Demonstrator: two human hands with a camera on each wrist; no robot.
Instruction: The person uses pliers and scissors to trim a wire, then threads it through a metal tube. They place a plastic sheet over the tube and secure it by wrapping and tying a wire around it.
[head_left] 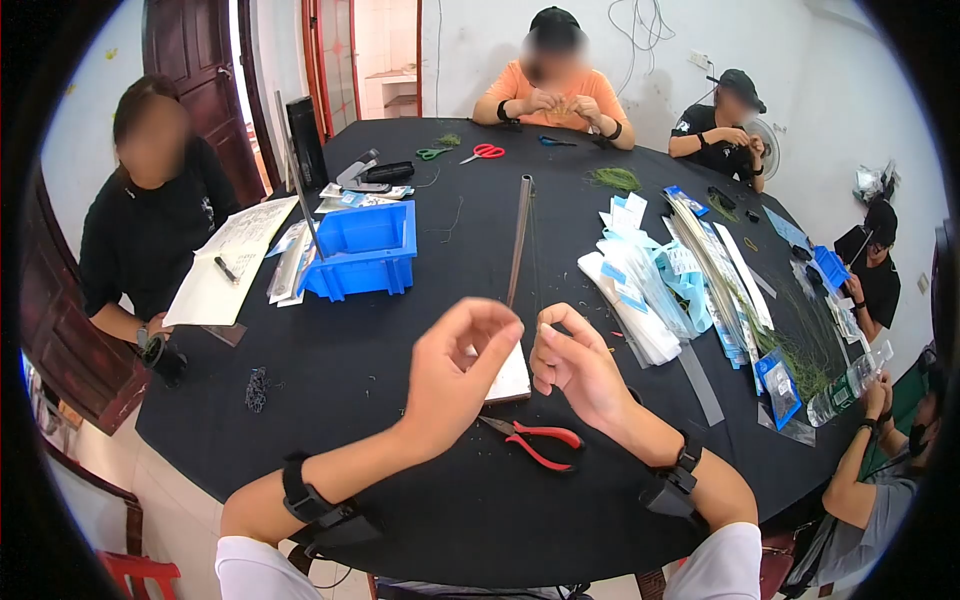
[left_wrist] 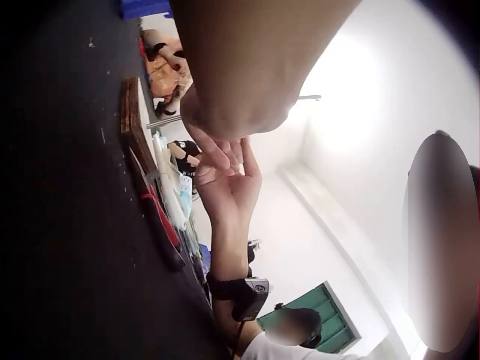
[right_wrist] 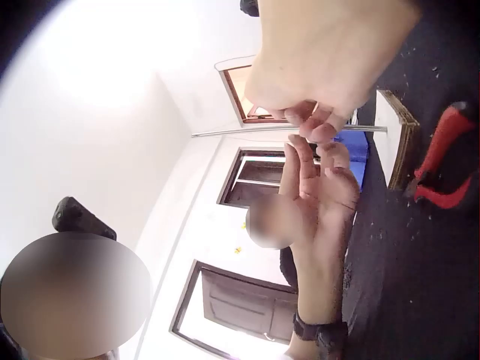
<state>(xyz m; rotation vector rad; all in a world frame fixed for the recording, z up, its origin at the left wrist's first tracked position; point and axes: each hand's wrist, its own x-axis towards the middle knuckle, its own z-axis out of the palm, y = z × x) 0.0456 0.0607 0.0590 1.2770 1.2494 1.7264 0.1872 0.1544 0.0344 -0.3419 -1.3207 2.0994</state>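
Observation:
My left hand [head_left: 455,365] and right hand [head_left: 580,370] are raised close together over the table, fingertips a short gap apart. A thin thread [head_left: 534,240] runs from the top of an upright metal rod [head_left: 520,240] down to the right fingertips. Thumb and forefinger of the right hand pinch it. The left thumb and forefinger come together in a pinch beside it, at the thread's lower end, which is too fine to follow. Behind the hands, the rod rises from a white-topped board [head_left: 512,380]. Red-handled pliers [head_left: 535,440] lie below the hands.
A blue bin [head_left: 360,250] stands at left, near an open notebook [head_left: 230,255]. Plastic packets [head_left: 640,300], green strands [head_left: 800,350] and a bottle [head_left: 850,385] cover the right side. Scissors [head_left: 484,153] lie farther back. Several people sit around the table.

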